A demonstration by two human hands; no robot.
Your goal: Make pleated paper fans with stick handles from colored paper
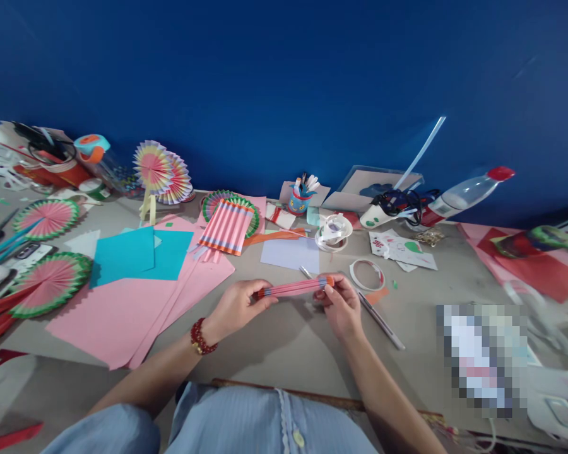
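Observation:
Between my hands, above the grey table, is a narrow pleated paper strip (293, 288), pink with orange and blue bands at its ends. My left hand (239, 306) pinches its left end, and my right hand (343, 306) pinches the right end. The folds are pressed together. Beyond my left hand lies another pleated pink paper (227, 227), partly spread, with orange and blue edges. Close to my right hand are a pen (382, 321) and a roll of tape (366, 275).
Pink paper sheets (118, 315) and blue paper (123, 257) lie on the left, near round paper fans (52, 284). At the back stand a pencil cup (300, 202) and a clear bottle (468, 194) leaning over. Red paper (549, 271) is at right.

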